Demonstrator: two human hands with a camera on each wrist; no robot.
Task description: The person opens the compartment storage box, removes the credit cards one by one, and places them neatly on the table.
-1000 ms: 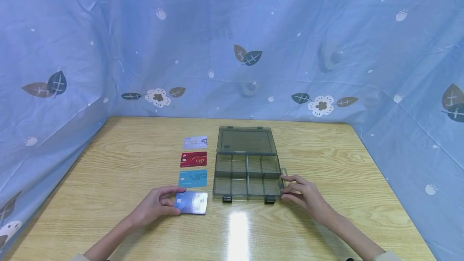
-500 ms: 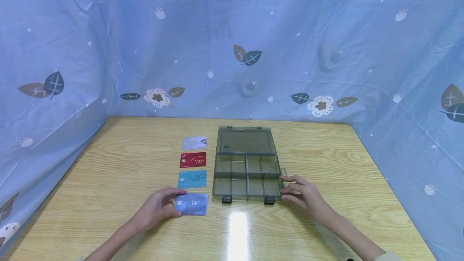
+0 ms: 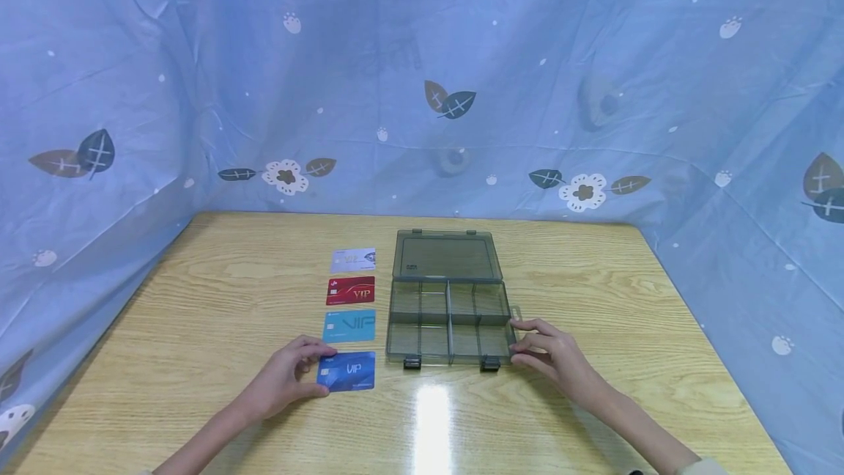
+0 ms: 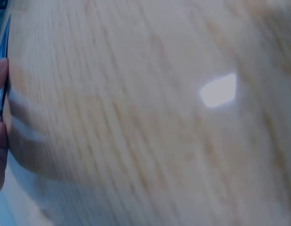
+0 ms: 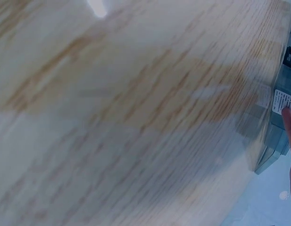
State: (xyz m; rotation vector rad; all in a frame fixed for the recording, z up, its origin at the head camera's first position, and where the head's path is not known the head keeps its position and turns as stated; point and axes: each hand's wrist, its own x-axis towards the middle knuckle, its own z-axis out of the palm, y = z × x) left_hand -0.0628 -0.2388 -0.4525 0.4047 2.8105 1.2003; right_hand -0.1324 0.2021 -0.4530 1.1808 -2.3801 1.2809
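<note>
My left hand (image 3: 286, 380) pinches a dark blue VIP card (image 3: 346, 372) by its left corners, with the thumb at the lower corner and a finger at the upper one. In the left wrist view the blue card (image 4: 4, 40) shows nearly edge-on between the fingertips. My right hand (image 3: 554, 354) touches the right wall of a grey see-through divided box (image 3: 451, 319), whose lid lies folded back. In the right wrist view a fingertip (image 5: 287, 115) rests by a white label on the box's side. Nothing shows inside the box's compartments.
Above the blue card, a light blue VIP card (image 3: 349, 326), a red VIP card (image 3: 350, 290) and a silver VIP card (image 3: 353, 260) lie in a column left of the box. The wooden table (image 3: 593, 262) has a blue patterned cloth (image 3: 369, 94) around it.
The blue card's glare has gone and its face now reads dark blue, its tilt slightly altered. It has moved down a little with my left hand. My right hand stays put.
</note>
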